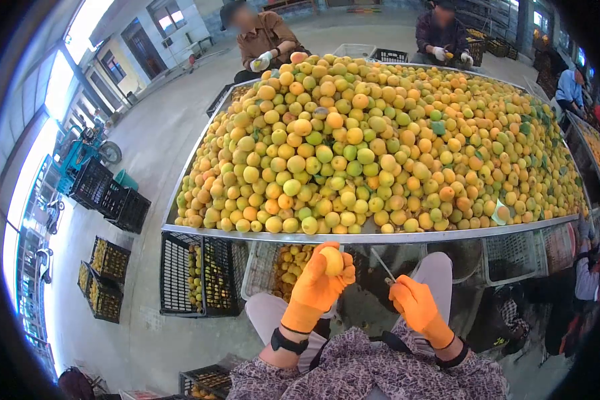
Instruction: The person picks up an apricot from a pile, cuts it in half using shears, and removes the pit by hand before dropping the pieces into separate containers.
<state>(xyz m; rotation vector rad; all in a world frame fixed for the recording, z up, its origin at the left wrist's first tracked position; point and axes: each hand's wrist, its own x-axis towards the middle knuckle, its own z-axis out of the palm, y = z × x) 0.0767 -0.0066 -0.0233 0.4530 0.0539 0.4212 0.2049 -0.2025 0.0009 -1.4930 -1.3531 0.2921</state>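
Observation:
My left hand, in an orange glove, is closed around a yellow-orange apricot just below the table's near edge. In my right hand, gloved the same way, is a thin knife, its blade angled up and to the left. The blade and the apricot are apart. Beyond both hands, a large heap of yellow, orange and greenish apricots covers the metal-rimmed table. Under the left hand, a light crate holds apricot pieces.
A black crate with fruit stands at left under the table edge, and a white crate at right. Stacked black crates and filled crates are on the left floor. Two gloved people work across the table.

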